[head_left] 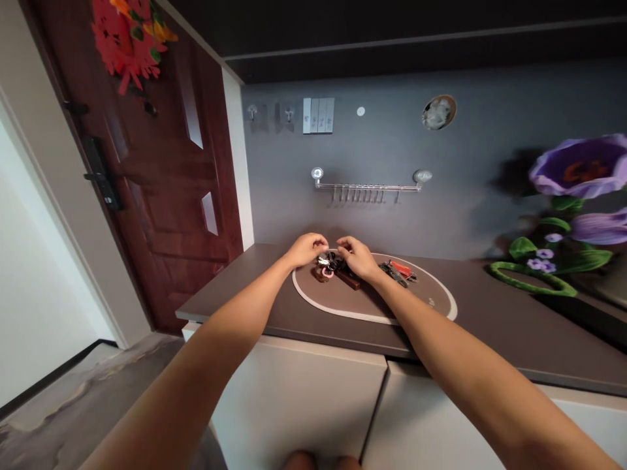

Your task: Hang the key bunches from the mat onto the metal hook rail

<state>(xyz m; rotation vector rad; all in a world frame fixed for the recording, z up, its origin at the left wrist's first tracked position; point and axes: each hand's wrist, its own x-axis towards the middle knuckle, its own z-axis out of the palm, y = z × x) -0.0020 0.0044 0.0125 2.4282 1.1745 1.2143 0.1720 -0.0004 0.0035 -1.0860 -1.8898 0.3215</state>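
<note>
My left hand [306, 249] is over the left part of an oval brown mat [372, 314] with a pale rim. Its fingers are curled to a pinch above a bunch of keys [324, 261]; whatever lies between the fingertips is too small to make out. Close by on the right, my right hand [358, 257] has its fingers bent toward the left one, and its grip is also unclear. A pink ring [327, 271] lies beneath the hands among small dark things. Beside it is a dark reddish-brown bar [349, 281], partly covered by my right hand.
Right of my hands, more small metal items [396, 274] lie with a red-orange piece [401, 267]. A rail with hooks [367, 188] is mounted on the wall above. Purple artificial flowers [582, 170] stand at the right; a dark red door [161, 163] is at the left.
</note>
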